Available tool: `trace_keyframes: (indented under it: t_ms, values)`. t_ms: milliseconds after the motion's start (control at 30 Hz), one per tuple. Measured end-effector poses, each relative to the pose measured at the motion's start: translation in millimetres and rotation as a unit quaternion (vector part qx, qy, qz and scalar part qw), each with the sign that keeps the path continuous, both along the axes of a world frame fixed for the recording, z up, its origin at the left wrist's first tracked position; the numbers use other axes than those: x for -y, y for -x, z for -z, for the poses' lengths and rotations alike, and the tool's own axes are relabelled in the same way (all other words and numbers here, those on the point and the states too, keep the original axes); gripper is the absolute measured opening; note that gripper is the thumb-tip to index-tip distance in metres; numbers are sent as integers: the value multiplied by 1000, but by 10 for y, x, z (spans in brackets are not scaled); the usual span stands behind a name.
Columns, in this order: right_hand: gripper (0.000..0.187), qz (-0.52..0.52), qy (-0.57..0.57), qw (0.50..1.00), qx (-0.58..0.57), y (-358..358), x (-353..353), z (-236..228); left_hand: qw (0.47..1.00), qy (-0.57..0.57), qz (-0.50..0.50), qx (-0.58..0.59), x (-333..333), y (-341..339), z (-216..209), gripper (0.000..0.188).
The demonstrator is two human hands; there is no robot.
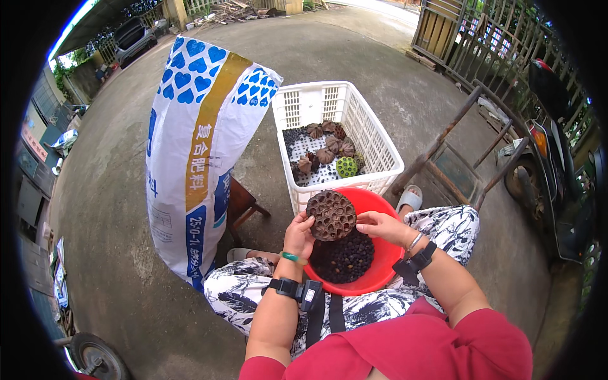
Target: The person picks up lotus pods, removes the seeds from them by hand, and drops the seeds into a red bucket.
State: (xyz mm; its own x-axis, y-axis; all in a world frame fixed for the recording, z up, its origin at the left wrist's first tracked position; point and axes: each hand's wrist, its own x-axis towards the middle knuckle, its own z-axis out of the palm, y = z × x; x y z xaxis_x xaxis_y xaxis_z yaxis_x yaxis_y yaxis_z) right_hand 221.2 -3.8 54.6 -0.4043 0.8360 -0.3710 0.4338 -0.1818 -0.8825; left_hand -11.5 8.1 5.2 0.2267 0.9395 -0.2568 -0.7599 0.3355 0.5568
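My left hand [299, 235] grips a large dry brown lotus seed pod [332, 215] by its left edge, its pitted face turned up. At the pod's right edge is my right hand [382, 228], thumb and fingers drawn together; whatever they pinch is too small to make out. Below both hands a red plastic basin [384, 261] rests between my legs, with many dark lotus seeds [345, 258] in it. Beyond the basin stands a white slatted crate [373, 136] holding several brown pods [326, 155], one green pod [346, 166] and loose dark seeds.
A tall white-and-blue woven sack [183, 139] stands to the left of the crate, beside a low wooden stool [244, 206]. On the right are a worn chair frame [453, 164] and a parked motorbike [551, 158]. A wheel [98, 358] shows at lower left.
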Motion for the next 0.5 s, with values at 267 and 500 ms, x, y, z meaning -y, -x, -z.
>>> trace_keyframes:
  t_ms: [267,500]
  values:
    - [28,145,153,958,-192,375,-95,-710,993,49,25,-109,334,330,-546,29]
    - [17,343,-119,885,-291,188,-1723,-2343,969,49,83,-229,378,546,-689,28]
